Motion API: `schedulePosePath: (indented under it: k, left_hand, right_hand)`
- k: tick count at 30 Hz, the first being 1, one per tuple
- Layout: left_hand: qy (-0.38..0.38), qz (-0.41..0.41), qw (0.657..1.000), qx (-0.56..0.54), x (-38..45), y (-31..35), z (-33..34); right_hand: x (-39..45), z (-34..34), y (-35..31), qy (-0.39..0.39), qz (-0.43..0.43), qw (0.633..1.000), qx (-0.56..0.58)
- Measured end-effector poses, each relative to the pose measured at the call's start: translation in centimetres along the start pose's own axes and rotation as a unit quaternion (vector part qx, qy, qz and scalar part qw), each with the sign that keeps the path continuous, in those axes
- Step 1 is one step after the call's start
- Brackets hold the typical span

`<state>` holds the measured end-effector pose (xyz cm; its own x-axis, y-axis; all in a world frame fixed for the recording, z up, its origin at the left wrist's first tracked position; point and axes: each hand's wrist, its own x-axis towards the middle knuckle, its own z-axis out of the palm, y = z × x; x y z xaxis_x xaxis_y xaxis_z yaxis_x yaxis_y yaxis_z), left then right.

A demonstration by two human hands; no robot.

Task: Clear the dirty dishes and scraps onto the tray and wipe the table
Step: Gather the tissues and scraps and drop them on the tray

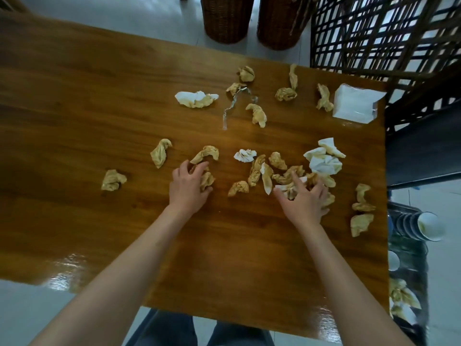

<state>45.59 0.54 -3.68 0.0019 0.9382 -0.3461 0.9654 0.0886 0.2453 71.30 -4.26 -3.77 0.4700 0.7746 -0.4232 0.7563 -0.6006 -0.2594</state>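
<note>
Two wicker baskets (252, 18) and a dark lattice screen (379, 33) stand on pale glossy floor (20, 308).

A single wide-angle view, from the person's head, looks steeply down and forward onto the glossy brown wooden surface (99, 108), close enough that both forearms fill the lower half. Straight edges bow toward the frame's borders. The near edge sits low, above the person's knees; the far edge and two dark woven wicker baskets (229, 18) reach the top.

The near part of the table (237, 270) is bare wood, so a hand passes freely there. Further away, crumpled napkins (257, 171) lie scattered and a tissue pack (354, 103) blocks the far right corner.
</note>
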Motion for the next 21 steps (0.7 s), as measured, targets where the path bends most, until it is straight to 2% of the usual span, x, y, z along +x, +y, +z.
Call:
schedulePosePath:
  k: [4,8,11,13,15,19,21]
  left_hand:
    - [0.043,0.025,0.999,-0.017,-0.4,-0.1,0.1]
    - [0.080,0.024,0.994,-0.070,-0.7,-0.4,0.1]
    - [0.130,0.058,0.986,-0.090,0.7,0.0,-0.6]
    - [0.137,0.071,0.984,-0.090,2.4,0.5,-1.2]
    - [0.100,0.070,0.989,-0.080,4.2,1.2,-1.5]
    - [-0.059,0.060,0.996,0.001,6.4,2.4,-1.4]
    - [-0.082,0.064,0.994,0.028,6.5,2.7,-1.2]
  right_hand:
    - [0.4,0.6,-0.4,0.052,0.031,0.998,-0.004]
    - [0.3,0.5,-0.5,0.085,-0.015,0.996,0.039]
    - [0.5,-0.6,-0.8,0.161,-0.054,0.980,0.100]
    - [1.5,-1.8,-1.1,0.199,-0.067,0.971,0.112]
    - [3.1,-2.9,-1.4,0.188,-0.054,0.976,0.096]
    - [6.5,-4.5,-1.6,0.076,-0.029,0.996,-0.032]
    - [7.8,-4.7,-1.7,0.027,-0.027,0.999,-0.039]
